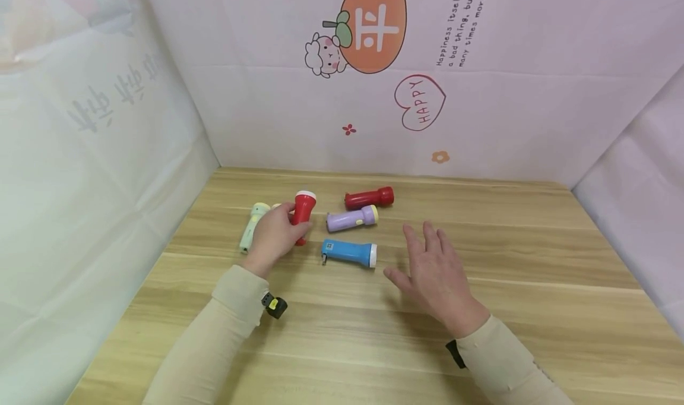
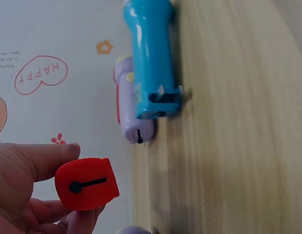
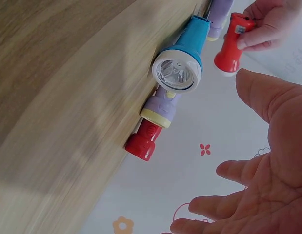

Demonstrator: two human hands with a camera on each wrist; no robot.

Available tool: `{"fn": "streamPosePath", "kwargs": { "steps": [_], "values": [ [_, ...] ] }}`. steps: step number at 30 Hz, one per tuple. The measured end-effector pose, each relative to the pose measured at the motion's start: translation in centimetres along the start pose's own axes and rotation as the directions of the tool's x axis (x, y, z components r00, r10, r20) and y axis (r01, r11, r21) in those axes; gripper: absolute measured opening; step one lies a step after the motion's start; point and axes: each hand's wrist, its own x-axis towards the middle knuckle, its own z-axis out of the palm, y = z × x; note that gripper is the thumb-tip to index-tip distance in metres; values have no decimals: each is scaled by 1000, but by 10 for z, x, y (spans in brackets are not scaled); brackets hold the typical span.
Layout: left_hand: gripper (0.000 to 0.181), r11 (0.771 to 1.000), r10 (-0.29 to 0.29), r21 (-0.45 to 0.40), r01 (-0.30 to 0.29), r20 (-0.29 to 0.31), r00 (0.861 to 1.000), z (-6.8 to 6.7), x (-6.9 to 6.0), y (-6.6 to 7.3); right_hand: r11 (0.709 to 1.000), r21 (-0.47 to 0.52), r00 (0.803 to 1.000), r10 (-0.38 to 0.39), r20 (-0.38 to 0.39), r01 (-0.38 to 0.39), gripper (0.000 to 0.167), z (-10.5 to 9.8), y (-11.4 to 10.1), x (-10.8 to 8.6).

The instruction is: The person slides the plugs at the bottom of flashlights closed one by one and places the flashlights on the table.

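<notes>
My left hand [image 1: 274,234] grips a red flashlight with a white rim [image 1: 303,208] between thumb and fingers. In the left wrist view its red tail end, with a black slot, faces the camera. A pale green flashlight [image 1: 251,230] lies left of that hand, and another, purple in the right wrist view [image 3: 220,13], is mostly hidden behind it. My right hand [image 1: 435,277] hovers with fingers spread and holds nothing. Nearest to it lies a blue flashlight with a white rim [image 1: 350,252]. Behind that are a purple flashlight [image 1: 350,220] and a dark red flashlight [image 1: 369,198].
Everything lies on a wood-grain table [image 1: 331,345]. A white printed sheet [image 1: 267,114] rises at the table's back edge, with more white cloth [image 1: 133,173] at the left and right sides.
</notes>
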Motion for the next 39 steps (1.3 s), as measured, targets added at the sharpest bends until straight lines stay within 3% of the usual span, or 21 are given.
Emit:
{"fn": "streamPosePath", "kwargs": {
  "steps": [6, 9, 13, 24, 33, 39],
  "values": [
    [43, 980, 45, 197, -36, -43, 998, 10, 1, -2, 1000, 6, 1000, 2, 8, -2, 92, 1, 0, 1],
    [32, 963, 70, 263, -53, -58, 996, 15, 1, -5, 1000, 6, 1000, 2, 10, -2, 92, 1, 0, 0],
    [32, 944, 87, 323, -61, -65, 994, 20, 1, -8, 1000, 3, 1000, -3, 3, 3, 92, 1, 0, 0],
    [39, 899, 140, 430, -90, -87, 986, 29, 2, -12, 1000, 5, 1000, -4, -1, 4, 90, 1, 0, -1],
    [36, 886, 141, 456, -85, -90, 986, 33, 3, -16, 1000, 2, 1000, -13, -13, 13, 88, 3, 1, -1],
    [36, 889, 142, 449, -83, -100, 985, 34, 4, -18, 1000, 0, 1000, -15, -14, 15, 89, 3, 2, 0]
  ]
}}
